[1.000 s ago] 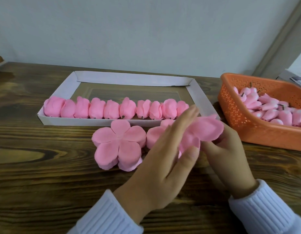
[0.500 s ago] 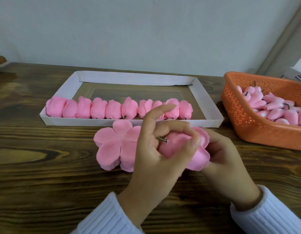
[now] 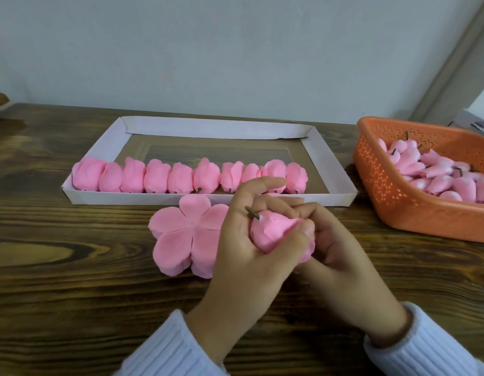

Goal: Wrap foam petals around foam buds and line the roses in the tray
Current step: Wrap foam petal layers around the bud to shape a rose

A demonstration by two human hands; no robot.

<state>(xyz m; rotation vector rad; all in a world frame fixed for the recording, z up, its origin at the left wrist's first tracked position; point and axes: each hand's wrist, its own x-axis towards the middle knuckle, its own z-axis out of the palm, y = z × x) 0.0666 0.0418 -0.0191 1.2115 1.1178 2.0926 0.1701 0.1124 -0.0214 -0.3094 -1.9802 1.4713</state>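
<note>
The left hand [image 3: 243, 253] grips the rose [image 3: 273, 232] just in front of the tray [image 3: 208, 198]. Its thumb lies across the near side of the foam, its middle fingers are curled over the far side, and its index finger [image 3: 265, 183] is raised and nearly straight, touching nothing visible. The right hand [image 3: 344, 267] grips the same rose from the right, with its fingers curled tight and its fingertips [image 3: 308, 213] meeting the left hand's fingers. The stem [image 3: 251, 213] sticks out to the upper left, against the left hand.

The far side and underside of the rose are covered by the fingers. The left hand hides the right part of the petals [image 3: 186, 234], which lie flat on the table [image 3: 59, 267]. The raised index finger overlaps the row [image 3: 181, 177] of finished roses along the tray's near wall. The basket [image 3: 398, 202] of buds [image 3: 439, 172] is cut off at the right edge. Both sleeves run out of view at the bottom.
</note>
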